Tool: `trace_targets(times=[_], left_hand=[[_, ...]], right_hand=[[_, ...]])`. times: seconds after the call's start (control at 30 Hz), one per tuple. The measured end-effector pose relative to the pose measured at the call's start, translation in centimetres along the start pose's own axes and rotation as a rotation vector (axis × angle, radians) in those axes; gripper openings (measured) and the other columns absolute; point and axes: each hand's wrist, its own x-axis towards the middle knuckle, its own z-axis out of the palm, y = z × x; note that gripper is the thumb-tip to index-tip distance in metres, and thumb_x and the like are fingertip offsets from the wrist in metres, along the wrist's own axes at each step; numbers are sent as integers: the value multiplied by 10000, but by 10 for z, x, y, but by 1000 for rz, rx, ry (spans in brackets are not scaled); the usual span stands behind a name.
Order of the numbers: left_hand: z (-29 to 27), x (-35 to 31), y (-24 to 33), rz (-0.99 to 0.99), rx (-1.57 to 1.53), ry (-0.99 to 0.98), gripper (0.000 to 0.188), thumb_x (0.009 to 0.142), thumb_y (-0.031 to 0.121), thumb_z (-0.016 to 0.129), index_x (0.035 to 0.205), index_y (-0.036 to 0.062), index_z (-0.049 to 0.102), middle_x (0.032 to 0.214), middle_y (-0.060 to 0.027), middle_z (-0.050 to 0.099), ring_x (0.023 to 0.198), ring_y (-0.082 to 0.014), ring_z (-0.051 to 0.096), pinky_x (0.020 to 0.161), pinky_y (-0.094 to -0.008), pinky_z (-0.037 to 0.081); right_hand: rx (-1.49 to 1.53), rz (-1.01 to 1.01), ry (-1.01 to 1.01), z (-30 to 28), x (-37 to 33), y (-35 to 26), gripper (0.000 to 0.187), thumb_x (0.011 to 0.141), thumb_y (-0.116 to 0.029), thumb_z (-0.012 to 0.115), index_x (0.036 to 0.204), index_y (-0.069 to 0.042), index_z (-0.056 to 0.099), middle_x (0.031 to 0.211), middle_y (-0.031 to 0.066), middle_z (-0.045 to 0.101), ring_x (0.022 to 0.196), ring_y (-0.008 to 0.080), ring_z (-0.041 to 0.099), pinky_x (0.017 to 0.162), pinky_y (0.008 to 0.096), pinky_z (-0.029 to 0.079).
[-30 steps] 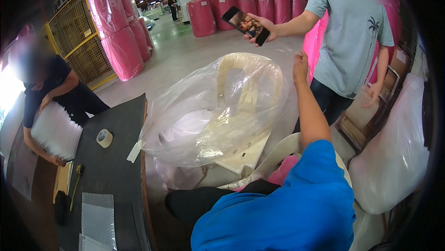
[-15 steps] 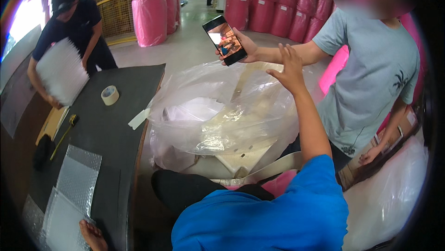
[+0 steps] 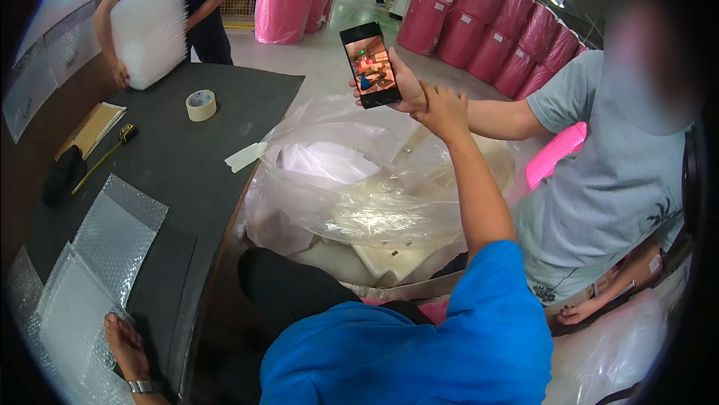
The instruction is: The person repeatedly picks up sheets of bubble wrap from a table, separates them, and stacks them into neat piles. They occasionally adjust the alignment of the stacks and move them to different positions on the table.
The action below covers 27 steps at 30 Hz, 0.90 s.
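My right hand [image 3: 443, 111] is closed around the wrist of a person in a grey T-shirt [image 3: 592, 180], who stands at my right. That person's hand [image 3: 405, 87] holds up a black phone [image 3: 371, 65] with a picture on its lit screen. At the lower left, my left hand [image 3: 126, 341] rests at the edge of a clear bubble wrap bag [image 3: 79, 319] on the table. Its fingers are loosely bent, with no grip on the bag visible. Another bubble wrap piece [image 3: 126, 214] lies just beyond, partly under the bag.
On the dark table [image 3: 247, 90] lie a tape roll [image 3: 201, 105], a tape measure [image 3: 128, 133] and brown cardboard [image 3: 93, 129]. Across it, a person in dark clothes [image 3: 213, 23] holds a white bubble wrap stack [image 3: 150, 34]. Clear plastic sheeting [image 3: 374, 180] covers something before me. Pink rolls [image 3: 479, 31] stand behind.
My right hand has gone from spread in the air to closed around the other person's wrist. The person across the table has raised the stack more upright. The view has shifted.
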Motion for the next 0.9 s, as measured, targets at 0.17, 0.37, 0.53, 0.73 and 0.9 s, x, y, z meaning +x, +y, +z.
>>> trace_targets(times=[0.17,0.37,0.53,0.73,0.9], left_hand=[[0,0,1,-4,9,-2,168,826,315,524,831,162,454,568,76,328,444,-22,284,400,-171,236],[2,-1,2,-5,15,9,174,829,317,519,830,158,450,568,73,311,439,-21,265,394,-172,228],[12,-6,8,-1,24,16,177,834,311,514,820,151,441,567,77,304,435,-17,251,391,-172,220],[11,-7,9,4,33,-11,168,836,296,513,811,149,435,574,78,314,431,-17,256,387,-163,226],[13,-6,7,35,20,-31,178,837,296,513,791,150,422,569,74,324,429,-15,287,379,-154,256]], right_hand=[[0,-46,163,2,-11,-13,510,562,-344,699,1008,-150,546,872,39,569,845,212,517,741,383,318],[37,-94,256,2,-18,-23,467,550,-304,713,971,-164,567,816,18,560,800,195,525,725,381,313],[48,-91,250,2,-20,-26,466,556,-298,706,978,-158,567,831,18,556,811,194,516,745,378,308],[62,-90,257,4,-22,-28,466,567,-301,696,991,-158,564,855,21,549,831,194,507,772,387,307],[61,-96,263,7,-23,-28,473,573,-303,697,1002,-160,557,864,18,547,835,192,507,780,390,308]])
